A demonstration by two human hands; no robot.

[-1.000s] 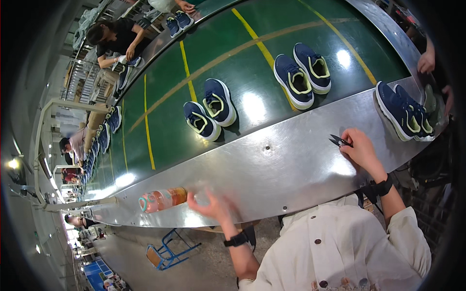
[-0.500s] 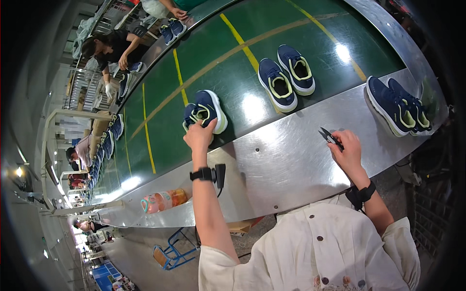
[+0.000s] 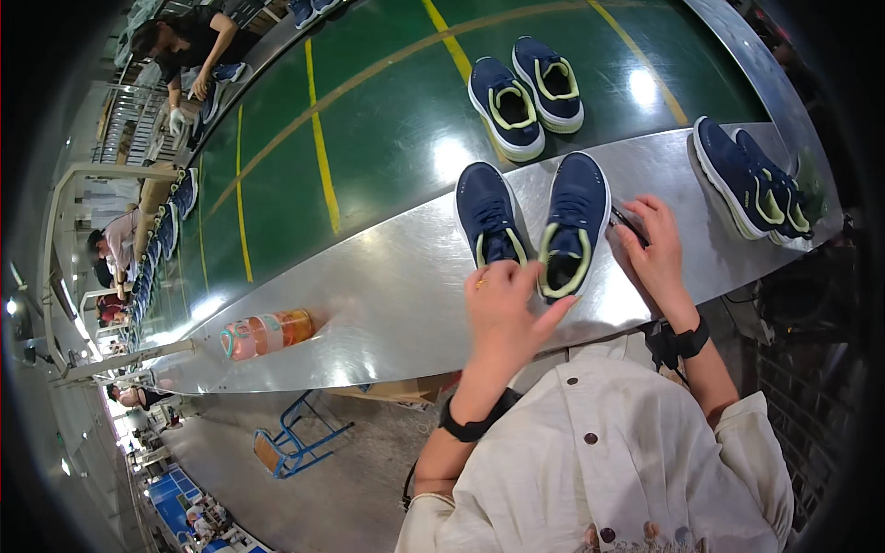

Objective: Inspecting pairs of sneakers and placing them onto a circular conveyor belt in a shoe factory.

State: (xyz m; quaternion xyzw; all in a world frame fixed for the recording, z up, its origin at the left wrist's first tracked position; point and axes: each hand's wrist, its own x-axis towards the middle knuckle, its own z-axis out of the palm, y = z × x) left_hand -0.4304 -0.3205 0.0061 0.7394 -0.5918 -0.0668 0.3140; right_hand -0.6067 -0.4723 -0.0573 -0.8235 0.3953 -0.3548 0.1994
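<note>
Along a green belt [image 3: 387,120], a metal counter [image 3: 396,276] is bearing a navy shoe [image 3: 484,203] and its mate [image 3: 578,198]. The left hand [image 3: 502,313] is overlapping their heels, its grip too hidden to tell; the right hand [image 3: 659,258] is clamping black snips [image 3: 631,224] beside them.

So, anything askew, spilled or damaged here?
No visible spill or damage. The translucent, teal-capped pink-and-amber bottle on the silver metal ledge seems mildly out of place: it looks like a drink, near navy lace-up shoes. Its lean may be fisheye distortion.
</note>
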